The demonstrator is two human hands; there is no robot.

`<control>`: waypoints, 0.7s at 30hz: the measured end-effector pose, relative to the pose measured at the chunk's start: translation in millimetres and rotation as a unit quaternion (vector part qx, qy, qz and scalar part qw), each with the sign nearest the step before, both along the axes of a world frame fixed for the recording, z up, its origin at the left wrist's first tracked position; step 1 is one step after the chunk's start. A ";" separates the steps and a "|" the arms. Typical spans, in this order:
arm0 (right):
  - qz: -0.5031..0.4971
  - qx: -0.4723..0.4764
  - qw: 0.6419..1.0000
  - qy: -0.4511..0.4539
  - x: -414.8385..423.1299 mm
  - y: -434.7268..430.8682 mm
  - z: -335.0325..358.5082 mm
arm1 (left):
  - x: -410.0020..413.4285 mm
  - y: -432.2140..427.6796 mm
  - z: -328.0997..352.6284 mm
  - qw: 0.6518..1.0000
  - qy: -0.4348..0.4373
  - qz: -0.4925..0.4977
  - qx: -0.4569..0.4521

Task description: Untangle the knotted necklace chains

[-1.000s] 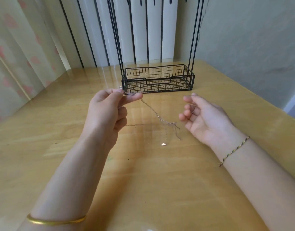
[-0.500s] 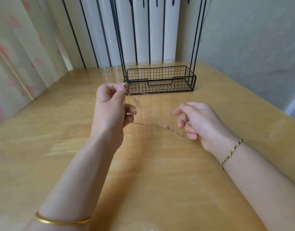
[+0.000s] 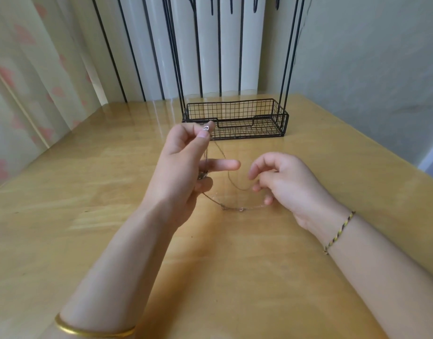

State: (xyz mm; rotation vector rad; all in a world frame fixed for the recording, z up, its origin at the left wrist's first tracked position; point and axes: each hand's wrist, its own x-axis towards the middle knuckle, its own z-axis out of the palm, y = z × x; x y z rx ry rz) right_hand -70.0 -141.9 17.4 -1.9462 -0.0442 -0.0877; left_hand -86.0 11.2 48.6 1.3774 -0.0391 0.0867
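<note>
Thin necklace chains [image 3: 231,182] hang slack between my two hands above the wooden table [image 3: 88,216]. My left hand [image 3: 183,162] pinches one end with a small clasp between thumb and forefinger, up near the wire basket, and more chain runs down behind its middle finger, which points right. My right hand [image 3: 281,182] has curled fingers and pinches the chain at its fingertips. A lower strand sags in a loop between the hands, with a small knot or pendant [image 3: 240,209] just over the tabletop.
A black wire basket [image 3: 281,118] with tall black rods rising from it stands at the table's far edge, just beyond my left hand. Curtains hang behind and to the left. A grey wall runs along the right side.
The taut chains have gone slack into hanging loops. My right hand moved closer to the left. My left hand's middle finger has stretched out to the right.
</note>
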 end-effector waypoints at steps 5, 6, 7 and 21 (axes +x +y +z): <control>0.015 -0.163 0.985 -0.050 0.4 2.8 -2.2 | -1.3 0.0 1.5 0.999 0.008 -0.027 -0.032; 0.013 -0.178 0.983 -0.050 1.2 3.1 -3.8 | -1.3 0.0 2.0 0.999 0.007 -0.032 -0.039; 0.015 -0.189 0.981 -0.044 1.2 4.1 -4.2 | -1.4 0.0 2.1 0.998 0.006 -0.035 -0.045; 0.041 -0.118 0.991 -0.055 1.5 6.5 -8.2 | 2.6 1.9 -0.6 0.999 0.012 -0.021 -0.023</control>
